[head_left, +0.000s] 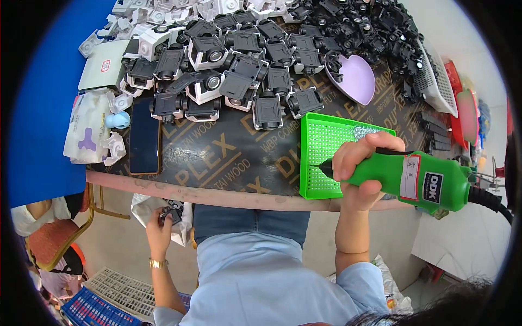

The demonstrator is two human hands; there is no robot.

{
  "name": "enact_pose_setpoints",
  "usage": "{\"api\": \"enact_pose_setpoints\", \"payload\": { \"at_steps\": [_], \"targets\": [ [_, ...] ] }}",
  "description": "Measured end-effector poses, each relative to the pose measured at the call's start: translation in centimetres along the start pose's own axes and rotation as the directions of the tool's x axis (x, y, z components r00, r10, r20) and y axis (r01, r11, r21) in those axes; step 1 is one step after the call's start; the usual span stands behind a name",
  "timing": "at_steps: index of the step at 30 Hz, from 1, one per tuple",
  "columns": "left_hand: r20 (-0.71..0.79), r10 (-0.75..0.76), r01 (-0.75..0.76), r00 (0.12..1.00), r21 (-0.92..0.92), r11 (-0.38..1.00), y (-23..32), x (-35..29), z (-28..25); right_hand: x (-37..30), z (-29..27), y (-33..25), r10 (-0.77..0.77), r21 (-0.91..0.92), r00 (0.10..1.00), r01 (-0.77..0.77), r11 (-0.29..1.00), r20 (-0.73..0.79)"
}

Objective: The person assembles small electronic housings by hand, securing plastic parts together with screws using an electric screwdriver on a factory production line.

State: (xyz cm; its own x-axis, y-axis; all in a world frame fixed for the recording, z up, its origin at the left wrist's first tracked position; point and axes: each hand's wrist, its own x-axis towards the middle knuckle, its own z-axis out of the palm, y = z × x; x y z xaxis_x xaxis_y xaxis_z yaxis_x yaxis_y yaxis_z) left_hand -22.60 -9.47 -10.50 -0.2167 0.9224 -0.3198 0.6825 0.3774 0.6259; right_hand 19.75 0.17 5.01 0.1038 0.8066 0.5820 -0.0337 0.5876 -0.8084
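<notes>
My right hand [356,171] is wrapped round a green electric screwdriver [435,182] with a black cable. Its dark tip points left, over a shallow green perforated tray [315,149] at the table's front edge. Small silvery screws [365,132] lie in the tray's far part. Below the table edge on the left, my left hand [157,231] is closed on a small black plastic part [174,213], at the mouth of a white bag [144,206]. Its fingers partly hide the part.
White-and-black toy vehicle bodies [239,81] are heaped across the table [217,157]. Behind them lie white shells [157,16] and black wheeled chassis [348,27]. A purple heart-shaped dish [359,81], a phone [145,138] and a tissue pack [84,127] lie nearer. A chair [57,244] stands lower left.
</notes>
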Motion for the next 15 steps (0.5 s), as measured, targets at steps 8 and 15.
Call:
{"api": "enact_pose_setpoints", "payload": {
  "at_steps": [8,15],
  "targets": [
    [0.203,0.244,-0.297,0.948,0.296,0.908,-2.9,2.8,0.5,-0.2,0.7,-0.3,0.039,-0.035,0.996,-0.042,0.999,-0.081],
    [0.353,0.555,-0.521,0.753,-0.196,0.831,17.5,2.6,-9.5,-0.5,1.0,-0.4,0.082,0.055,0.994,-0.078,0.995,-0.072]
  ]
}}
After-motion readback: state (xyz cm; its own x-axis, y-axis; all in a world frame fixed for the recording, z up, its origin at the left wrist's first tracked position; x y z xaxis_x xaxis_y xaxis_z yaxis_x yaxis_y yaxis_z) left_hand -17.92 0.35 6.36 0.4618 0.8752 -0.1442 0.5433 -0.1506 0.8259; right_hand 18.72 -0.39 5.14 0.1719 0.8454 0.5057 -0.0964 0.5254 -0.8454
